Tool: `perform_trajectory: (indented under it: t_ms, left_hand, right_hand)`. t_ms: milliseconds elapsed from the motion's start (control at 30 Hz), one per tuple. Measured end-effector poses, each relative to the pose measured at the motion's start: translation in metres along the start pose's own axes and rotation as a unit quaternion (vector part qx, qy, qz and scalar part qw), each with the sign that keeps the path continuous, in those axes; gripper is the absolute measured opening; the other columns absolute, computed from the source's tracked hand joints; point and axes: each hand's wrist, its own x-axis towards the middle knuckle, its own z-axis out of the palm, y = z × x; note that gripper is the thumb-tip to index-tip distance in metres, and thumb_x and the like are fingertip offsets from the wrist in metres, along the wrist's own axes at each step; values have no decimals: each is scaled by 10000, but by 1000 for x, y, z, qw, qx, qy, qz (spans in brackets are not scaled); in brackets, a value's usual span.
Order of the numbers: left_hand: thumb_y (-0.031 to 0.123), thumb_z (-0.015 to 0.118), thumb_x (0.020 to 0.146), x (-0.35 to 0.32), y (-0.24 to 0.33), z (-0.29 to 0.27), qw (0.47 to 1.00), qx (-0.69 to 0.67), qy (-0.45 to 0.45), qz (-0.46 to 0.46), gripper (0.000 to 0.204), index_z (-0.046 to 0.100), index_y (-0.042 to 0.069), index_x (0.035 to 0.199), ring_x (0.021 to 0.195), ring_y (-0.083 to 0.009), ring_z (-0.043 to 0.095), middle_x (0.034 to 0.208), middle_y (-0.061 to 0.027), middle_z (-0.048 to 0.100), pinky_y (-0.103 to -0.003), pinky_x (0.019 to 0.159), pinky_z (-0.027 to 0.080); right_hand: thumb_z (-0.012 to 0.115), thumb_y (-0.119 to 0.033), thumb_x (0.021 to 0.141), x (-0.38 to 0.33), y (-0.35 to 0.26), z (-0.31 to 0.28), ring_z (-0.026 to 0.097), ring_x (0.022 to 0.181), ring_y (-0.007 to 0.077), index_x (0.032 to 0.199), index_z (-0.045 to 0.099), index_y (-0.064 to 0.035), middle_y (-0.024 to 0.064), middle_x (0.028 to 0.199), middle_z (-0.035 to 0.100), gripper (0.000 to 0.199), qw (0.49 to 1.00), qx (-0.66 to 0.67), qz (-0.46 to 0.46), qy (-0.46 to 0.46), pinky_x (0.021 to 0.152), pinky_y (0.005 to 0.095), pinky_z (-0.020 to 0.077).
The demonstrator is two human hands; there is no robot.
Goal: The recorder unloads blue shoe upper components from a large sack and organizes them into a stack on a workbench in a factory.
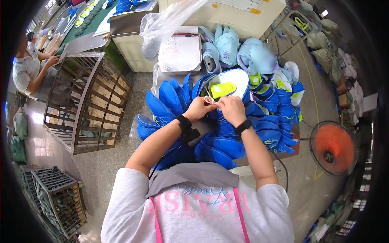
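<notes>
My left hand (201, 107) and my right hand (232, 109) meet over a pile of blue shoe uppers (168, 99), fingertips closed and nearly touching. Between them they pinch a thin white string (209, 99); its exact run is partly hidden by my fingers. Just beyond my fingertips lies a white shoe sole piece (238, 77) with a bright yellow-green pad (222, 90) on it. More blue uppers (221, 150) are stacked beneath my wrists. To the right, further blue uppers (272, 131) stand in bundles.
Light-blue uppers (227, 45) and a stack of papers (180, 54) lie at the table's far side, near a clear plastic bag (152, 42). A slatted crate (87, 103) stands left, another (60, 198) lower left. An orange fan (333, 149) is at right. One co-worker (28, 67) works far left.
</notes>
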Motion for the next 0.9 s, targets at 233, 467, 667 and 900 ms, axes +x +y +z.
perform_trajectory:
  t_ms: [233, 467, 667, 900]
  left_hand:
    - [226, 604, 823, 2, -6, -5, 990, 141, -7, 16, 243, 618, -12, 776, 528, -90, 498, 574, -43, 558, -266, 510, 405]
    - [175, 642, 794, -2, -3, 8, 994, -72, 74, 40, 207, 636, -27, 841, 639, -105, 564, 717, -50, 645, -274, 604, 462]
    - [117, 609, 780, 9, -10, -23, 969, 188, -17, 157, 131, 582, 18, 862, 664, -238, 599, 735, -144, 606, -347, 627, 463]
    - [118, 499, 781, 51, -30, -48, 897, 373, 71, 227, 149, 645, 96, 806, 651, -299, 600, 714, -118, 610, -395, 601, 478]
  right_hand:
    - [542, -180, 886, -6, -15, -51, 557, 665, 178, 873, 580, 21, 88, 740, 598, 204, 685, 725, -27, 63, 653, 299, 444]
    - [662, -232, 708, -24, -3, 30, 521, 935, 238, 835, 643, -70, 86, 869, 623, 207, 997, -62, -35, 35, 835, 385, 357]
    - [623, -232, 736, -11, 4, 45, 550, 797, 237, 653, 642, -106, 62, 709, 610, 153, 995, -71, 0, 74, 757, 397, 350]
    - [618, -251, 755, -27, 34, 4, 611, 570, 251, 717, 659, -29, 119, 617, 617, 229, 971, 130, 163, 114, 541, 319, 452]
